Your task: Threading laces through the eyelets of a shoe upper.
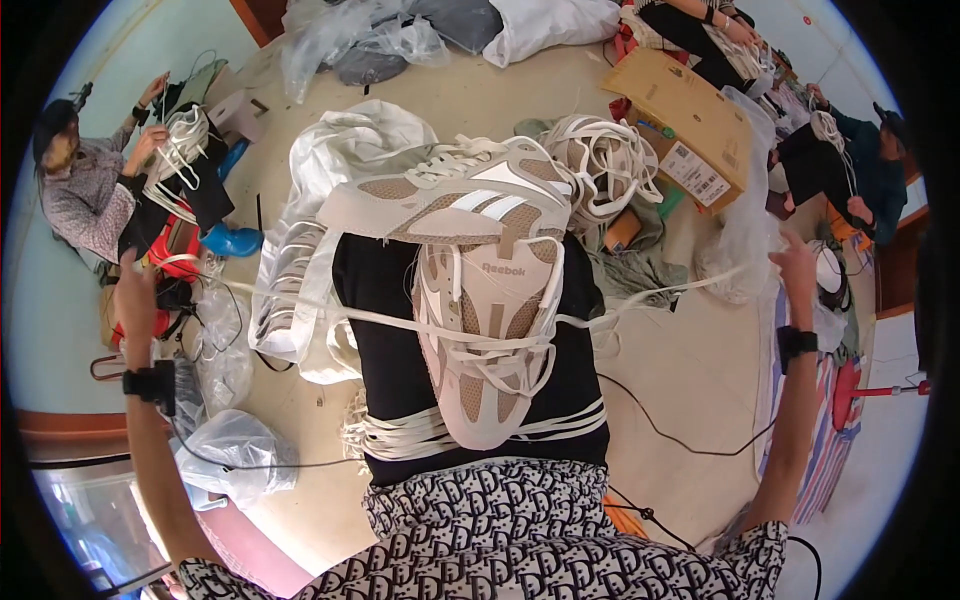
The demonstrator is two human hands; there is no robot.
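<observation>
A beige and white sneaker upper (487, 335) lies toe toward me on my black-clad lap, its lace (400, 322) crossing the front in loose loops. Far out to the left, my left hand (137, 300) is closed on one end of that lace, drawn out long. Opposite it, my right hand (795, 268) is raised with fingers bent, and the other lace end (690, 285) runs up to it. A second sneaker upper (460, 195) rests sideways just beyond the first. Across my thighs lies a bundle of white laces (405, 437).
Behind the uppers stand a white sack (350, 150) and a pile of laced uppers (605, 165). A cardboard box (685, 125) is at the far right. Co-workers sit at left (95, 190) and right (850, 165), handling laces. A black cable (690, 445) crosses the floor; plastic bags (240, 450) lie left.
</observation>
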